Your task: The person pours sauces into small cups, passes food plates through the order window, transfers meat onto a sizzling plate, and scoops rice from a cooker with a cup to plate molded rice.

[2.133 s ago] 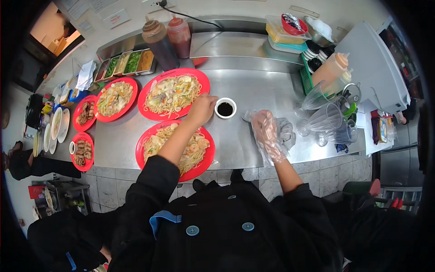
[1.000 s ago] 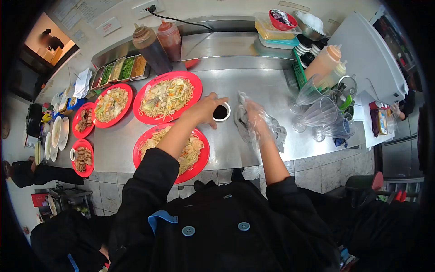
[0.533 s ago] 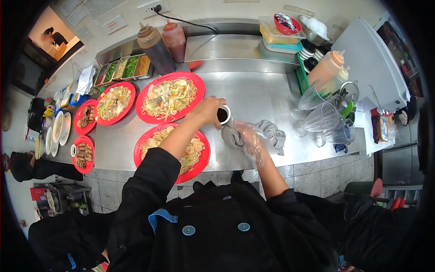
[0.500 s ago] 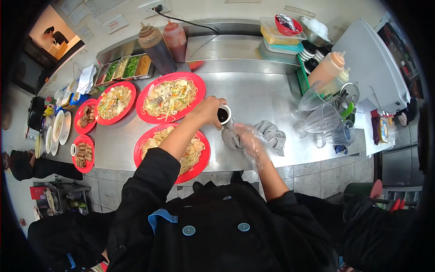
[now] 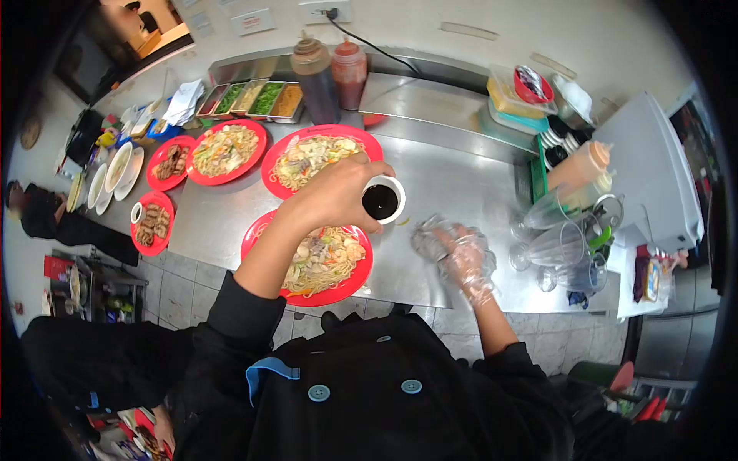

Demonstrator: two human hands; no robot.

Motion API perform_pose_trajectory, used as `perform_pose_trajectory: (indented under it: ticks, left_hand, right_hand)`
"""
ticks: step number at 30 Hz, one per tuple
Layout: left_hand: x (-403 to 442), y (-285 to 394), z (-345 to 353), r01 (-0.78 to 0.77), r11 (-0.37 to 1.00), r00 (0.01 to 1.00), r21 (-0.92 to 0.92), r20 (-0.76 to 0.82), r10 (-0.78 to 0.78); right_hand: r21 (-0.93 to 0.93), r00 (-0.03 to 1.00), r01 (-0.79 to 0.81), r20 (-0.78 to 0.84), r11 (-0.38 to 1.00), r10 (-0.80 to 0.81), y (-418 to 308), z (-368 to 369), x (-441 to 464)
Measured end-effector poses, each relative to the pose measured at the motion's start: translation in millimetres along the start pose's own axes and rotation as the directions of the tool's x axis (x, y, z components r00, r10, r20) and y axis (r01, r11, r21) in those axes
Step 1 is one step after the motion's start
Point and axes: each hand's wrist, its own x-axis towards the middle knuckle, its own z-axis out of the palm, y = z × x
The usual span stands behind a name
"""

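My left hand grips a small white sauce cup by its side, and dark sauce fills part of it. The cup is above the steel table, just right of two red plates of noodles: an upper plate and a lower plate. My right hand wears a clear plastic glove. It presses down on a bunched grey cloth on the table, its fingers curled over it. Much of the cloth is hidden under the hand and glove.
To the left are another red noodle plate and two red plates of meat. Topping trays and sauce bottles line the back. Glass goblets stand at the right. A person is at the far left.
My left hand has brought the cup nearer to me, so it looks larger. My right hand has moved right, sliding the cloth, now bunched under it. The view has shifted.
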Motion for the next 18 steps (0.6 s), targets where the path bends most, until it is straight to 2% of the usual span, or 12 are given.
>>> perform_pose_trajectory:
  ticks: [2,4,5,7,8,9,11,12,14,15,16,18]
  left_hand:
    - [-23,5,-15,0.023,1.0,0.999,0.008,-0.039,-0.022]
    - [-47,9,-29,0.071,0.997,0.996,0.035,-0.063,-0.069]
    - [-60,6,-32,0.1,0.994,0.992,0.037,-0.086,-0.097]
    - [-88,1,-37,0.13,0.991,0.985,0.025,-0.121,-0.126]
    - [-102,-5,-39,0.1,0.995,0.981,0.025,-0.172,-0.094]
    - [-117,-6,-43,0.124,0.992,0.975,0.028,-0.188,-0.116]
    - [-146,-8,-56,0.192,0.981,0.966,0.004,-0.175,-0.189]
    - [-162,-12,-60,0.213,0.977,0.959,0.004,-0.194,-0.208]
    - [-193,-21,-68,0.223,0.975,0.952,0.021,-0.222,-0.213]
    - [-207,-24,-73,0.237,0.971,0.946,0.023,-0.233,-0.225]
    - [-221,-27,-80,0.269,0.963,0.938,0.03,-0.233,-0.255]
    - [-244,-36,-91,0.304,0.952,0.923,0.03,-0.254,-0.287]
  right_hand:
    - [-0.017,0.999,0.001,-0.05,1.0,-0.002,12,-10,23]
    - [0.171,0.951,-0.158,-0.239,0.973,0.197,8,-26,49]
    - [0.172,0.958,-0.124,-0.235,0.977,0.163,0,-30,58]
    - [0.21,0.957,0.204,-0.249,0.956,-0.149,-21,-30,69]
    - [0.029,0.942,0.306,-0.152,0.952,-0.299,-30,-17,70]
    - [0.034,0.934,0.333,-0.15,0.942,-0.325,-38,-10,70]
    - [0.202,0.872,0.48,-0.003,0.854,-0.49,-46,0,71]
    - [0.216,0.905,0.423,-0.06,0.88,-0.421,-41,5,72]
    - [0.03,0.971,0.237,-0.012,0.971,-0.237,-33,2,79]
    - [-0.096,0.987,0.162,0.003,0.982,-0.162,-5,9,88]
    - [-0.22,0.997,0.081,0.006,0.972,-0.082,13,19,94]
    - [-0.501,0.989,-0.143,-0.046,0.854,0.139,-12,-9,91]
